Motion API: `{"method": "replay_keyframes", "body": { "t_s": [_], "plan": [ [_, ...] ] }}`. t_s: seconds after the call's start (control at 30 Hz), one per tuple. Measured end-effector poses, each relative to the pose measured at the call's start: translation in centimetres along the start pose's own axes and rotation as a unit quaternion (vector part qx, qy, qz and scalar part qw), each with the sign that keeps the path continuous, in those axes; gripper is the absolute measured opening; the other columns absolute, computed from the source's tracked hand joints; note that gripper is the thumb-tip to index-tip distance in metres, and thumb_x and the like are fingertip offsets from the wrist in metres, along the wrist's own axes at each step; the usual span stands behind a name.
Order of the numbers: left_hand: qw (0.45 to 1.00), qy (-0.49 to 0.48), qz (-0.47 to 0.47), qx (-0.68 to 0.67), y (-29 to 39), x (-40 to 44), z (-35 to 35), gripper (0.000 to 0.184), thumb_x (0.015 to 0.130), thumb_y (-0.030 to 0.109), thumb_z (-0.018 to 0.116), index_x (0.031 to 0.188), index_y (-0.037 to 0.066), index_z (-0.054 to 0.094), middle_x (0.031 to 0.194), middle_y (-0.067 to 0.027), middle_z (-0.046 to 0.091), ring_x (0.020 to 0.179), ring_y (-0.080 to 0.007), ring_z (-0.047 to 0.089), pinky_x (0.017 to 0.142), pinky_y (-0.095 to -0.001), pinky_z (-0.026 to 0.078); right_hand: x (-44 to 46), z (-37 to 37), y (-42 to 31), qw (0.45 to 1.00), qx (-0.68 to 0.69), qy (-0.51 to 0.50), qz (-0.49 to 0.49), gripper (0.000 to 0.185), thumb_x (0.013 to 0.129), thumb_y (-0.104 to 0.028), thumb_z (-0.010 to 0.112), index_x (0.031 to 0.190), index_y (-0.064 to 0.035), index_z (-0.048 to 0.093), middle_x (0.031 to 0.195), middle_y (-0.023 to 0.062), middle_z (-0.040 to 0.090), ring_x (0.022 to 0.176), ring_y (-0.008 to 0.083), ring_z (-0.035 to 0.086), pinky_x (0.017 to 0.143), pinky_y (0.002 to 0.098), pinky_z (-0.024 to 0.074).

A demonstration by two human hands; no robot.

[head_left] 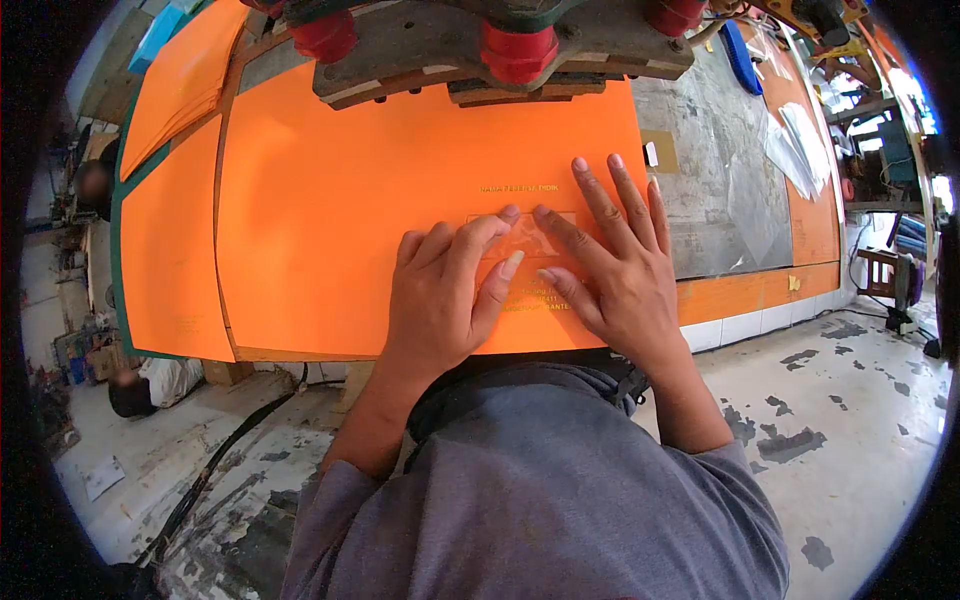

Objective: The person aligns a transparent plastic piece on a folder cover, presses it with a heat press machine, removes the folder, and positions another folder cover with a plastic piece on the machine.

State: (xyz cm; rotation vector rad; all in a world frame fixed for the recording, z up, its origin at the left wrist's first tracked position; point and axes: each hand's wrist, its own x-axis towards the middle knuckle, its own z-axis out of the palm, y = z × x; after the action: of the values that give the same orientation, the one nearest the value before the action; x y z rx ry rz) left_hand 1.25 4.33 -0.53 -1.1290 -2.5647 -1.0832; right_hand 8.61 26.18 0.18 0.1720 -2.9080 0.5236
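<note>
Touching one clear film (522, 238), two unclenched hands grasp nothing: left hand (440, 290) bent, right hand (632, 285) spread. It lies at four o'clock from one large orange sheet's (330, 220) centre.

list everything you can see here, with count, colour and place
Large sheet: 1, orange, under both hands
Plastic film: 1, clear, between hands
Lettering: 2 blocks, gold, above and below film
Side sheets: several, orange, left
Press head: 1, grey, top
Round fittings: 3, red, on press head
Plate: 1, grey, right
Papers: several, white, far right
Cable: 1, black, left floor
Left hand: 1, bare, on sheet
Right hand: 1, bare, on sheet
</note>
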Motion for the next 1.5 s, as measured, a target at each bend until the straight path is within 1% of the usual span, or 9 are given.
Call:
{"method": "replay_keyframes", "body": {
  "t_s": [0.17, 0.33, 0.47, 0.57, 0.73, 0.87, 1.13, 1.23, 1.5],
  "plan": [
    [0.998, 0.026, -0.052, -0.004, 0.1, -0.3, 0.1, 0.019, 0.105, 0.015, 0.065, 0.119, 0.005, 0.058, 0.122, -0.009, 0.081, 0.098, -0.0265, 0.067, 0.091, -0.0403, 0.043, -0.2, 0.4, 0.3, 0.999, 0.019, 0.047, 0.019, 0.037, 0.095, -0.036, 0.077, 0.128, -0.019, 0.079, 0.17, 0.0083, 0.046, 0.162, 0.0377, 0.03, 0.132, 0.0603, 0.0181],
    [0.994, 0.056, -0.092, 0.01, 0.4, -0.3, 0.0, 0.014, 0.106, 0.015, 0.065, 0.115, 0.006, 0.058, 0.112, -0.0088, 0.083, 0.081, -0.0206, 0.057, 0.087, -0.0359, 0.042, -0.3, 0.3, 0.3, 0.997, 0.027, 0.066, 0.032, 0.03, 0.095, -0.028, 0.077, 0.121, -0.0133, 0.079, 0.166, 0.0082, 0.05, 0.161, 0.0374, 0.033, 0.131, 0.0602, 0.0215],
    [0.993, 0.074, -0.087, 0.004, -0.3, -0.6, 0.4, 0.014, 0.107, 0.016, 0.064, 0.114, 0.006, 0.058, 0.109, -0.0079, 0.084, 0.078, -0.0186, 0.053, 0.084, -0.0346, 0.041, -0.4, 0.4, 0.5, 0.994, 0.029, 0.091, 0.047, 0.023, 0.095, -0.023, 0.077, 0.114, -0.0104, 0.079, 0.164, 0.0089, 0.054, 0.16, 0.0375, 0.036, 0.13, 0.0602, 0.0239],
    [0.986, 0.068, -0.146, -0.028, -0.2, -0.8, 0.3, 0.013, 0.107, 0.016, 0.063, 0.113, 0.006, 0.058, 0.107, -0.0082, 0.084, 0.079, -0.0174, 0.053, 0.082, -0.0338, 0.041, -0.5, 0.6, 0.7, 0.993, 0.034, 0.099, 0.047, 0.02, 0.095, -0.023, 0.077, 0.111, -0.0098, 0.078, 0.163, 0.0092, 0.055, 0.16, 0.0374, 0.037, 0.129, 0.0603, 0.0245],
    [0.991, 0.097, -0.09, 0.026, -0.3, -0.6, 0.2, 0.01, 0.109, 0.014, 0.061, 0.112, 0.006, 0.057, 0.106, -0.01, 0.084, 0.074, -0.0152, 0.053, 0.08, -0.0318, 0.041, -0.6, 0.6, 0.6, 0.993, 0.032, 0.1, 0.048, 0.02, 0.095, -0.023, 0.077, 0.109, -0.0087, 0.076, 0.163, 0.0127, 0.053, 0.159, 0.0374, 0.037, 0.129, 0.0595, 0.0255],
    [0.988, 0.096, -0.12, 0.003, -0.2, -0.7, 0.2, 0.011, 0.11, 0.014, 0.06, 0.113, 0.005, 0.056, 0.107, -0.0111, 0.084, 0.076, -0.0156, 0.058, 0.083, -0.0315, 0.042, -0.6, 0.7, 0.7, 0.992, 0.037, 0.111, 0.048, 0.021, 0.095, -0.023, 0.077, 0.11, -0.0081, 0.075, 0.164, 0.0159, 0.051, 0.158, 0.038, 0.038, 0.129, 0.0586, 0.0264],
    [0.985, 0.099, -0.138, -0.01, 0.0, -0.7, -0.1, 0.015, 0.113, 0.016, 0.054, 0.118, 0.002, 0.054, 0.108, -0.0173, 0.083, 0.097, -0.0179, 0.067, 0.096, -0.034, 0.045, -0.6, 0.5, 0.6, 0.991, 0.04, 0.116, 0.055, 0.021, 0.094, -0.02, 0.076, 0.111, -0.0078, 0.074, 0.166, 0.0161, 0.05, 0.158, 0.038, 0.039, 0.129, 0.058, 0.0272],
    [0.984, 0.129, -0.126, -0.01, -0.5, -0.8, 0.2, 0.013, 0.109, 0.015, 0.057, 0.117, 0.005, 0.055, 0.104, -0.0112, 0.083, 0.087, -0.0192, 0.069, 0.095, -0.0386, 0.038, -0.7, 0.6, 0.7, 0.991, 0.043, 0.118, 0.053, 0.02, 0.094, -0.018, 0.076, 0.111, -0.0079, 0.074, 0.166, 0.0166, 0.049, 0.158, 0.0382, 0.039, 0.129, 0.0583, 0.0274],
    [0.983, 0.139, -0.121, -0.018, -0.4, -1.2, 0.3, 0.013, 0.109, 0.014, 0.058, 0.115, 0.003, 0.058, 0.096, -0.011, 0.082, 0.082, -0.0196, 0.069, 0.092, -0.0381, 0.04, -0.7, 0.4, 0.8, 0.989, 0.06, 0.129, 0.046, 0.02, 0.091, -0.007, 0.071, 0.111, -0.0056, 0.075, 0.163, 0.0173, 0.053, 0.156, 0.038, 0.043, 0.128, 0.0573, 0.0293]
  ]
}}
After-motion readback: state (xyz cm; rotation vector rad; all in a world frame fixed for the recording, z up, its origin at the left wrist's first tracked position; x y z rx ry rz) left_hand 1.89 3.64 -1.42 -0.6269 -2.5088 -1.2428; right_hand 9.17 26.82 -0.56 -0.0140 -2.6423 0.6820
